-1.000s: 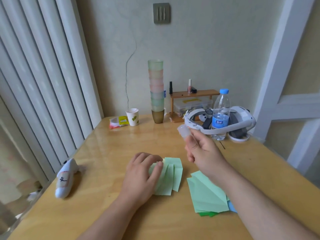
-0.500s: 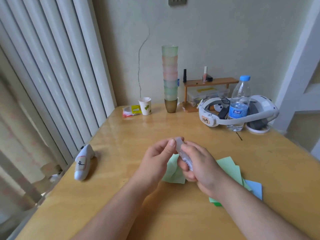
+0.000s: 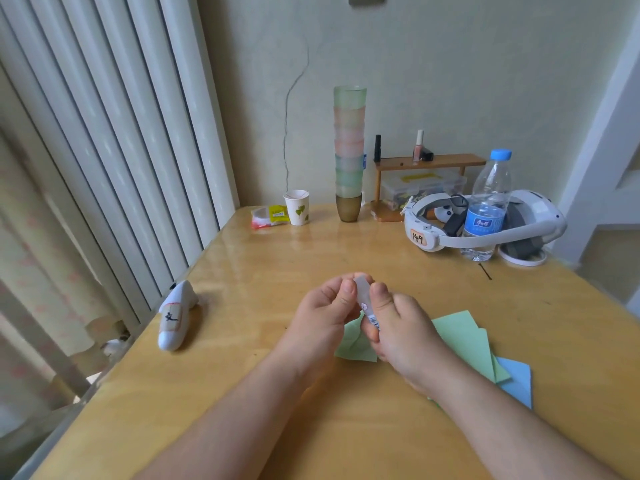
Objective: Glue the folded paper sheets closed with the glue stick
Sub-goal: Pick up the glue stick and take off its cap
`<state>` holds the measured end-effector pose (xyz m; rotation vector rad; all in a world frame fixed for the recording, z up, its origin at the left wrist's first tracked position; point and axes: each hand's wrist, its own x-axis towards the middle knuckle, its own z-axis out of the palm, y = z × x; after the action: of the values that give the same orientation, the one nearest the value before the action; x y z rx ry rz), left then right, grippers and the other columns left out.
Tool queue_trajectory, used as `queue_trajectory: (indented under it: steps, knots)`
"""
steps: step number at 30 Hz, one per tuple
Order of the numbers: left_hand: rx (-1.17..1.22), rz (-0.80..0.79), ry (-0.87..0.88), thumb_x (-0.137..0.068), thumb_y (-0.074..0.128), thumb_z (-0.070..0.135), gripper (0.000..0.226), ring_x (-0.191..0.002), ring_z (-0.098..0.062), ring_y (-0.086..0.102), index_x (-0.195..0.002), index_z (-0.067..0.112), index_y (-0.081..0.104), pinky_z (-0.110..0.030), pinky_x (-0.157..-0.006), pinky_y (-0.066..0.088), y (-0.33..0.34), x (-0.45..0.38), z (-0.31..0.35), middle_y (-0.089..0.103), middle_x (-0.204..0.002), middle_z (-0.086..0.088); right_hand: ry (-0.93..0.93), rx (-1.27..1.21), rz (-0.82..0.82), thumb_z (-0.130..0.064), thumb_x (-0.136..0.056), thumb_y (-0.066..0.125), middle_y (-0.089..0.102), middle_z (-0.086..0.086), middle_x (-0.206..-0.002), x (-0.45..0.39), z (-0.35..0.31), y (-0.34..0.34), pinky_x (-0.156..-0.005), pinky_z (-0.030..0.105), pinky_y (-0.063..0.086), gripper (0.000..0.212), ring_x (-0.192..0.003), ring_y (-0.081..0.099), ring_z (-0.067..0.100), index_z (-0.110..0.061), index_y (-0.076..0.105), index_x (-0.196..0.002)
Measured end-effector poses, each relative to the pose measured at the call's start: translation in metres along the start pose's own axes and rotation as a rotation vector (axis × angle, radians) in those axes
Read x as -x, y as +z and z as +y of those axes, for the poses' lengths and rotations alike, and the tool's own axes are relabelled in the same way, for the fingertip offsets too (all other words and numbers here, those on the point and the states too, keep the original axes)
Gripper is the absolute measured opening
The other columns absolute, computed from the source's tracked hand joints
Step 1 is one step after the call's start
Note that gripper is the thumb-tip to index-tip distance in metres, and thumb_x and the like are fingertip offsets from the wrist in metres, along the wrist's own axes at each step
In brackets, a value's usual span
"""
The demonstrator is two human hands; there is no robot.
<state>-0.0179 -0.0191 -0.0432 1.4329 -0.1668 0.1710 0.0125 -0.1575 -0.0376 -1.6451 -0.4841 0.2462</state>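
Above the glossy wooden table (image 3: 346, 258), both hands meet on a small translucent white glue stick (image 3: 364, 299): the right hand (image 3: 398, 327) curls around its barrel, the left hand (image 3: 325, 313) pinches its upper end. Beneath them lie folded pale-green paper sheets (image 3: 464, 334).

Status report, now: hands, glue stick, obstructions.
Both hands, left and right, grip the glue stick. Cap on. Folded green sheets underneath. Nothing blocking.

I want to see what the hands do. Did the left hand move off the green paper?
Yes. The left hand has lifted off the folded green paper on the table and now pinches the glue stick top, meeting the right hand.
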Motion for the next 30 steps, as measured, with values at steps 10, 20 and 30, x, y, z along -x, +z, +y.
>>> queue_trajectory:
  steps: [10, 20, 30]
  knots:
    - [0.116, 0.218, 0.01, -0.099, 0.05, 0.049, 0.047, -0.1, -0.021, 0.069, -0.107, 0.005, 0.065, -0.033, -0.09, 0.056, -0.004, -0.005, 0.003, 0.075, -0.108, -0.004, -0.419, 0.773, 0.26, -0.071, -0.101, 0.018, 0.067, 0.0, -0.082, -0.004, 0.018, -0.003, -0.06, 0.038, 0.041, 0.07, -0.076, 0.059, 0.031, -0.016, 0.062, -0.103]
    - [-0.507, 0.632, -0.018, -0.101, 0.064, 0.048, 0.033, -0.103, -0.013, 0.072, -0.129, 0.031, 0.069, -0.041, -0.096, 0.057, -0.107, -0.014, 0.007, 0.071, -0.11, 0.021, -0.069, -0.058, 0.062, -0.044, -0.085, 0.055, 0.049, 0.003, -0.071, 0.0, 0.01, -0.009, -0.053, 0.029, 0.032, 0.025, -0.062, 0.037, 0.019, -0.03, 0.053, -0.105]
    - [-1.178, 0.628, -0.364, -0.098, 0.053, 0.063, 0.038, -0.12, -0.029, 0.053, -0.126, 0.041, 0.065, -0.049, -0.102, 0.042, -0.131, -0.016, -0.013, 0.072, -0.117, 0.01, 0.052, -0.28, 0.069, -0.014, -0.072, 0.052, 0.052, 0.008, -0.09, -0.002, 0.009, -0.013, -0.059, 0.032, 0.03, 0.046, -0.061, 0.038, 0.018, -0.015, 0.051, -0.118]
